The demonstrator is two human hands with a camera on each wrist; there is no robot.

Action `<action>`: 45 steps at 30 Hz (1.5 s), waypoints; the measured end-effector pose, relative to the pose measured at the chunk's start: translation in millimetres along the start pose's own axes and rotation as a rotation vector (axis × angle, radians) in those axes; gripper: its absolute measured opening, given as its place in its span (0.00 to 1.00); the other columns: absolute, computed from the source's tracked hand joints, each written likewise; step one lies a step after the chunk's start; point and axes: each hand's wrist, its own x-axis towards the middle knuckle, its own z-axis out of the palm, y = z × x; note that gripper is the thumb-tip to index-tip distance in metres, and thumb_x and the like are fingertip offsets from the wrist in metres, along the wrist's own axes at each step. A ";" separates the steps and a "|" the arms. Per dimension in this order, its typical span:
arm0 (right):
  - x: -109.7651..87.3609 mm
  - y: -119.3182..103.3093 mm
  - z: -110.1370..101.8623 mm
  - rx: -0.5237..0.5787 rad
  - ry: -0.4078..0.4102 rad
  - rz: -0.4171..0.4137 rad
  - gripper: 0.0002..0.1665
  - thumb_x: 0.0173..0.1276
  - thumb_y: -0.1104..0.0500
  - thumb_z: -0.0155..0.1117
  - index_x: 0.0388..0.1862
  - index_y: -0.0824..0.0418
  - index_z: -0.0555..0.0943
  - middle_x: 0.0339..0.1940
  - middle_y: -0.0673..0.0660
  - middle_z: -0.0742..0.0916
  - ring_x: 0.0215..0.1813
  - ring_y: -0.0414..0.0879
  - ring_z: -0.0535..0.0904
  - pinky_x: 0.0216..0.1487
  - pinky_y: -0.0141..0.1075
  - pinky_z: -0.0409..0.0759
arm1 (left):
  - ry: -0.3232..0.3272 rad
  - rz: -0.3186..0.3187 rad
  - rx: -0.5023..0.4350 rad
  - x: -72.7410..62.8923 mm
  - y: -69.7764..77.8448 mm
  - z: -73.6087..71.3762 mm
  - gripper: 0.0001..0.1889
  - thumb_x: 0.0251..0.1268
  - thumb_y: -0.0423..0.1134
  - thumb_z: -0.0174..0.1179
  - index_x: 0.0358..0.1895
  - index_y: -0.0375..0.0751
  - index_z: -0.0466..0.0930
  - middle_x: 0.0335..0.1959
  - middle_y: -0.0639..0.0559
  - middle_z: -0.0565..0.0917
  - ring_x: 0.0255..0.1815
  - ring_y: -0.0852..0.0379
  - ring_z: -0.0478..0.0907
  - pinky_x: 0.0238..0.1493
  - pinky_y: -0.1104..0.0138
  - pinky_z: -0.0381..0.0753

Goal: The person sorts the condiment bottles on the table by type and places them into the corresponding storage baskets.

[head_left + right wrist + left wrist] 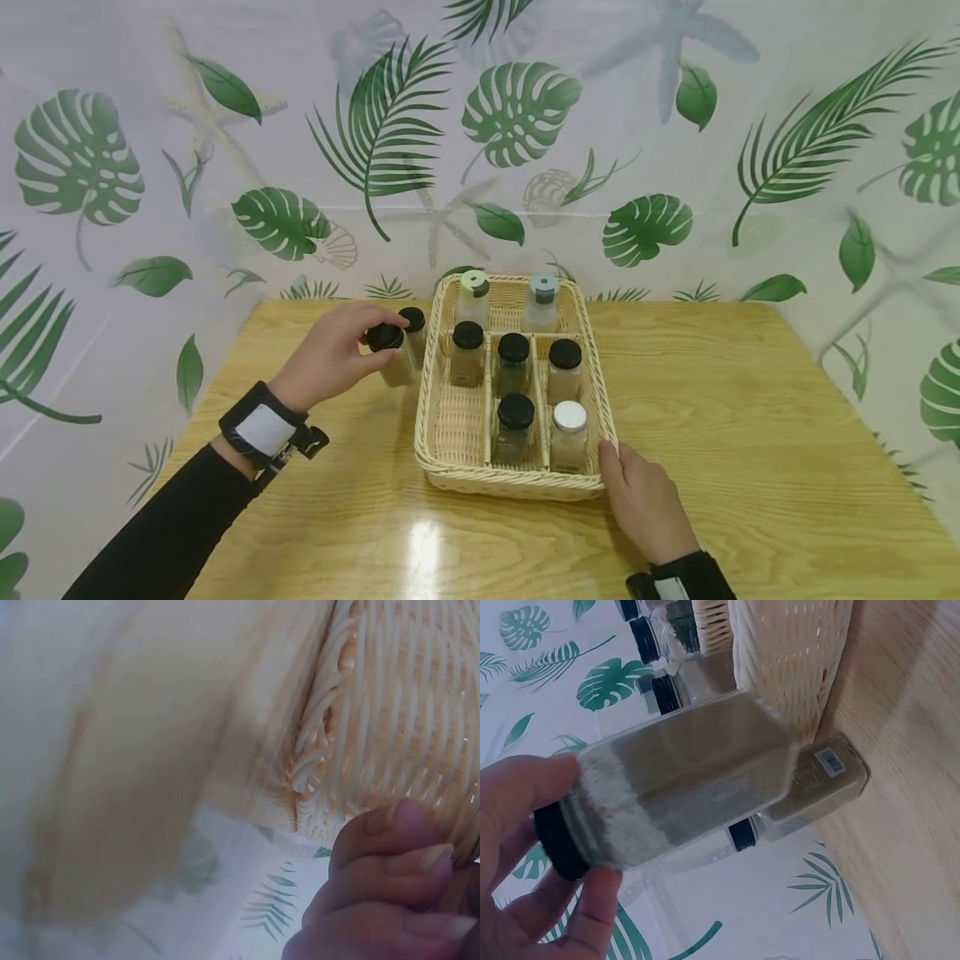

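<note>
My left hand (330, 354) pinches a spice jar (397, 369) near its black lid, just left of the wicker basket (513, 482). In the left wrist view this glass jar (690, 780) is tilted, with brownish powder inside and a paler layer near the lid. Another black-lidded jar (413, 333) stands on the table behind it, beside the basket; its barcode label (830, 762) shows. At the basket's front right corner, my right hand (645, 500) grips the rim, thumb over the edge and fingers (397, 862) against the woven outer wall.
Dividers split the basket. Two shaker bottles, one with a yellow-green cap (474, 285) and one with a grey-blue cap (543, 292), stand in back. Several black-lidded jars (513, 425) and a white-lidded jar (569, 442) fill front sections. A leaf-print backdrop (525, 117) borders the wooden table (712, 400).
</note>
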 end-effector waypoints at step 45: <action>-0.9 -0.9 -1.0 0.010 0.002 0.013 0.32 0.83 0.39 0.31 0.25 0.58 0.67 0.17 0.51 0.65 0.21 0.45 0.64 0.25 0.36 0.61 | -0.020 0.121 -0.120 30.8 34.0 47.2 0.16 0.61 0.37 0.72 0.52 0.42 0.85 0.50 0.49 0.85 0.52 0.50 0.79 0.51 0.58 0.78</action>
